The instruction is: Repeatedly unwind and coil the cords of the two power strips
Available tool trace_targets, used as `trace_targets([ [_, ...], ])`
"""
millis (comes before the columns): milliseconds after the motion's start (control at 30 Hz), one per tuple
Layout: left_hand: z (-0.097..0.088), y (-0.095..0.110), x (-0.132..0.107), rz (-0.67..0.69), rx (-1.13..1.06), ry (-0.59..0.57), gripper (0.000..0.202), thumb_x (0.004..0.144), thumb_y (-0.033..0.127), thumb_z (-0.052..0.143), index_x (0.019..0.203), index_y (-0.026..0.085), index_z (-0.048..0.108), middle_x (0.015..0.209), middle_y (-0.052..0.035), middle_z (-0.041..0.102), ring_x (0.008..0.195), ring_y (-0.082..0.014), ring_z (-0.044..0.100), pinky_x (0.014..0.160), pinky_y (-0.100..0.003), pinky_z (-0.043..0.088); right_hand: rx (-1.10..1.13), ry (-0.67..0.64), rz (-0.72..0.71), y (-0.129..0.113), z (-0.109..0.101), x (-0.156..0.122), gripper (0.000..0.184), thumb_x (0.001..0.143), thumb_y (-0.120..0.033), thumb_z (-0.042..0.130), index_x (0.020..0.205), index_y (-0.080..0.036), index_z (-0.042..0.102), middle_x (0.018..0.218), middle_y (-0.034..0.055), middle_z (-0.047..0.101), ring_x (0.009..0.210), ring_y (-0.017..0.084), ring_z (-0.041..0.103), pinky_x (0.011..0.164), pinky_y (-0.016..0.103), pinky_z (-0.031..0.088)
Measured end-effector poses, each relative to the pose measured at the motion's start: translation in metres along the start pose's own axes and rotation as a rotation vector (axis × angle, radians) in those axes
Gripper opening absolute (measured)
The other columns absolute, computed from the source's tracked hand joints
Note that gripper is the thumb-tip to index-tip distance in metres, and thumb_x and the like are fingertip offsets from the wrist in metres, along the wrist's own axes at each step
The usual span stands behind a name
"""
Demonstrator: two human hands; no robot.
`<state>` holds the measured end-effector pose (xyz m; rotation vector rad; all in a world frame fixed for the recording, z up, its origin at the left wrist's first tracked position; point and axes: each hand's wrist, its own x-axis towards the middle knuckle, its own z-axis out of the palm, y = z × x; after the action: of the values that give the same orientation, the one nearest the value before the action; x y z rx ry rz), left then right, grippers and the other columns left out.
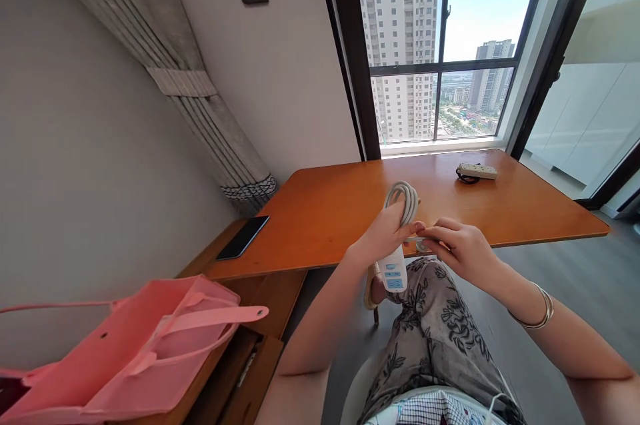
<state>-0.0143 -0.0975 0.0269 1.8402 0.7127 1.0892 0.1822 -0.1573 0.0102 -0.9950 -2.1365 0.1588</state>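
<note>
A white power strip (394, 273) with blue-marked sockets hangs upright below my left hand (384, 233), over my lap. The fingers of that hand are wrapped round it and its cord (403, 196), whose grey-white loops stand bundled above the hand. My right hand (459, 246), a bangle on its wrist, meets the left at the fingertips. Thumb and fingers there pinch a thin, pale length that looks like the cord's end. A small whitish piece under these fingertips is partly hidden, and I cannot make out its shape.
A brown wooden table (325, 218) lies in front of me. On it are another power strip (479, 171) with a black cord at the far right and a black tablet (243, 237) at the left. A pink bag (145, 345) sits on the wooden cabinet at lower left.
</note>
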Motion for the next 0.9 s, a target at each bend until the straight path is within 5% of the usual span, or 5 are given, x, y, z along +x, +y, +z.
trace_targets([
  [167,0.006,-0.007,-0.007,-0.149,-0.239,-0.271,0.057,0.075,0.068,0.069,0.1,0.016,0.068,0.063,0.0013,0.057,0.039,-0.0094,0.045,0.039,-0.022,0.034,-0.135,0.246,-0.071,0.005,-0.009,0.01,0.036,0.089,-0.059,0.063,0.086,-0.024,0.073,0.066,0.0038,0.063,0.059,0.015,0.055,0.058,0.027,0.038],
  [300,0.014,-0.001,-0.013,-0.103,-0.288,-0.624,0.079,0.072,0.089,0.045,0.091,0.016,0.068,0.044,0.0031,0.047,0.034,-0.0102,0.037,0.037,-0.024,0.03,-0.033,0.215,-0.139,0.006,-0.015,0.016,0.043,0.08,-0.066,0.069,0.086,-0.024,0.077,0.071,0.0048,0.06,0.061,0.014,0.053,0.057,0.028,0.037],
  [400,0.017,0.006,-0.015,-0.125,-0.317,-0.787,0.074,0.063,0.087,0.061,0.089,0.017,0.067,0.05,-0.0009,0.057,0.038,-0.0113,0.041,0.039,-0.025,0.031,0.086,0.139,-0.194,0.006,-0.017,0.018,0.049,0.078,-0.071,0.067,0.09,-0.024,0.079,0.077,0.0059,0.059,0.063,0.015,0.053,0.057,0.029,0.04],
  [700,0.014,-0.004,-0.02,-0.197,-0.708,-0.631,0.049,0.067,0.049,0.079,0.071,0.02,0.041,0.069,-0.0052,0.068,0.027,-0.002,0.032,0.03,-0.019,0.016,0.468,0.097,-0.059,0.01,-0.011,0.024,0.045,0.092,-0.062,0.054,0.095,-0.022,0.076,0.087,0.0075,0.065,0.083,0.02,0.06,0.077,0.035,0.05],
  [900,0.015,-0.012,-0.014,-0.167,-0.928,-0.457,0.05,0.064,0.047,0.078,0.068,0.02,0.036,0.057,0.0026,0.057,0.022,0.0011,0.024,0.027,-0.018,0.009,1.073,0.152,0.3,0.016,0.023,0.023,0.05,0.084,-0.07,0.061,0.095,-0.022,0.067,0.073,0.0001,0.062,0.061,0.014,0.058,0.057,0.027,0.048],
])
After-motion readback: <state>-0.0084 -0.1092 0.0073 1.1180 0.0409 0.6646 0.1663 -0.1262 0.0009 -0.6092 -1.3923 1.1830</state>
